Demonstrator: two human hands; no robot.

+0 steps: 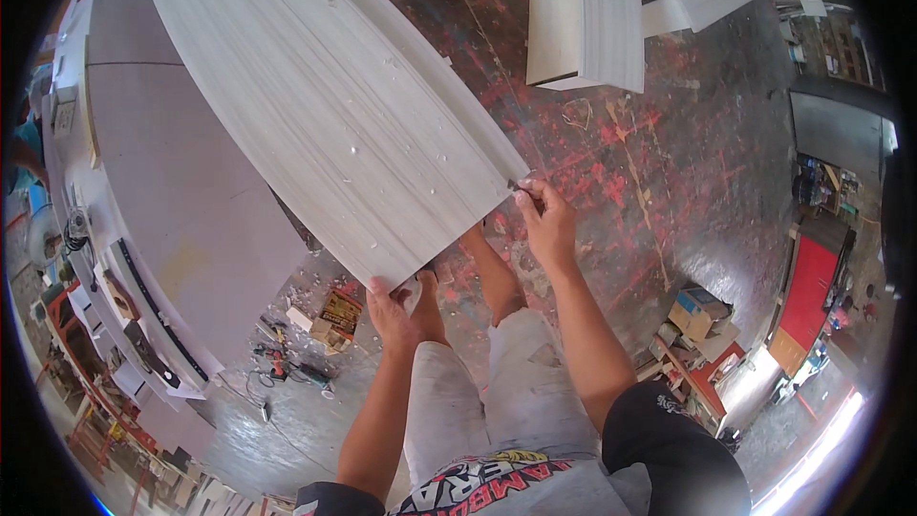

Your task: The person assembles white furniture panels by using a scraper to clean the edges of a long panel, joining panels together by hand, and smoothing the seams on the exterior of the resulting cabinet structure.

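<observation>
A long pale board with a streaked wood-grain face (315, 115) stretches away from me, with small white crumbs scattered on it. At its near left corner, my left hand (390, 317) is closed on the edge, thumb toward the top face; its other fingers are partly hidden. My right hand (551, 229) pinches a small dark piece (517, 186) between thumb and fingers at the near right corner. That piece touches or lies very close to the corner; its exact kind is too small to make out.
A large flat greyish panel (181, 172) lies to the left. Pale box-like cabinet pieces (611, 19) stand at the far right. Near my left are a small carton (336, 320) and a power drill (277, 363) with cords on the floor. A cardboard box (697, 313) sits right.
</observation>
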